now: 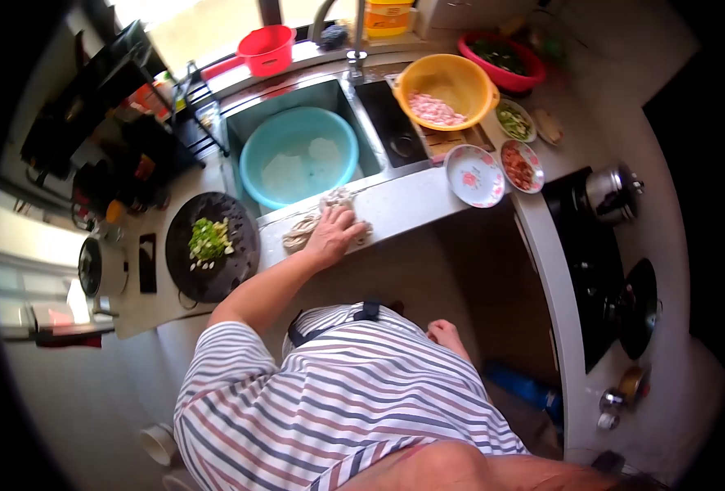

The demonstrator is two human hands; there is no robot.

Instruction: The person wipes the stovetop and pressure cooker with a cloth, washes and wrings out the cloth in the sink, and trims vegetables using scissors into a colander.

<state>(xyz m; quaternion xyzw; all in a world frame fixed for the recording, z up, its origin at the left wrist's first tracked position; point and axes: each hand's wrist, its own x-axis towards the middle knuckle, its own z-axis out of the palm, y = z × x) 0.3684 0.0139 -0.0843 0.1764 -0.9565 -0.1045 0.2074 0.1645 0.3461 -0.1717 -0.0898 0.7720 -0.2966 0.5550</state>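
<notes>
My left hand (335, 236) presses down on a bunched, pale dishcloth (301, 232) on the counter's front edge, its fingers bent over the fabric. Part of the cloth sticks out beyond the fingertips. Just behind it, a light-blue basin (252, 168) with water in it sits in the sink (370, 155). Low beside my body hangs my right hand (444, 334), away from the counter. Its fingers look curled in, and I see nothing in them.
Left of the sink, a round dark chopping board (178, 266) bears chopped greens (207, 237). To the right stand a yellow colander (464, 82) with pale pink meat, a floral plate (475, 176), and a dish of reddish pieces (519, 166). A stove (583, 270) lies farther right.
</notes>
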